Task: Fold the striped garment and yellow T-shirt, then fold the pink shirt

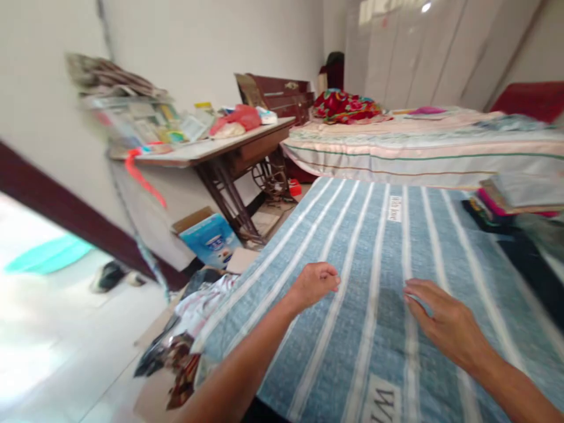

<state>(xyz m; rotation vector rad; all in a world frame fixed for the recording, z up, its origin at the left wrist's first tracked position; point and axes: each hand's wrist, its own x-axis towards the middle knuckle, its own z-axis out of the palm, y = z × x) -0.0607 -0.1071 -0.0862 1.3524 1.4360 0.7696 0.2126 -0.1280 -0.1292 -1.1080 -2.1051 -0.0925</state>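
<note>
A blue cloth with white stripes (352, 258) lies spread flat over the surface in front of me. It bears printed labels, one of which reads "With love" (394, 209). My left hand (314, 285) hovers over the cloth's middle, its fingers loosely bent with a small gap at the thumb and nothing visible in it. On the right, my right hand (449, 320) is held over the cloth, thumb apart from the fingers, and also empty. Whether either hand touches the fabric I cannot tell. A stack of folded fabric (520, 197) rests at the cloth's far right.
Beyond the cloth stands a bed (423, 158) with a red floral bundle (346, 107). To the left is a sewing machine table (207, 150) loaded with odds and ends. Below it sits a blue printed box (211, 241). Bags and cloths (194, 320) lie along the left edge.
</note>
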